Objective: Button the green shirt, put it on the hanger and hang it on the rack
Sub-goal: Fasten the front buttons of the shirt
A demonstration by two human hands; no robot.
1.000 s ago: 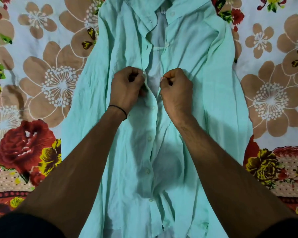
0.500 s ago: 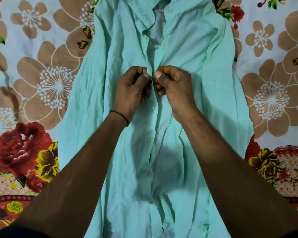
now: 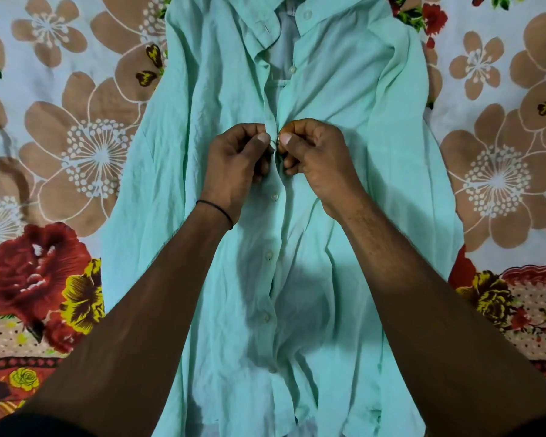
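A light green shirt (image 3: 344,99) lies flat, collar away from me, on a flowered bedsheet. My left hand (image 3: 237,162) pinches the left front edge at chest height. My right hand (image 3: 316,156) pinches the right front edge beside it, with a small button showing between the two thumbs. Below my hands several buttons run closed down the front. Above them the front gapes open up to the collar. No hanger or rack is in view.
The flowered bedsheet (image 3: 76,146) spreads out on both sides of the shirt. A thin black band circles my left wrist (image 3: 216,209).
My two hands have come together, closing the gap in the shirt front between them. The view has shifted slightly, so the shirt sits lower and to the left.
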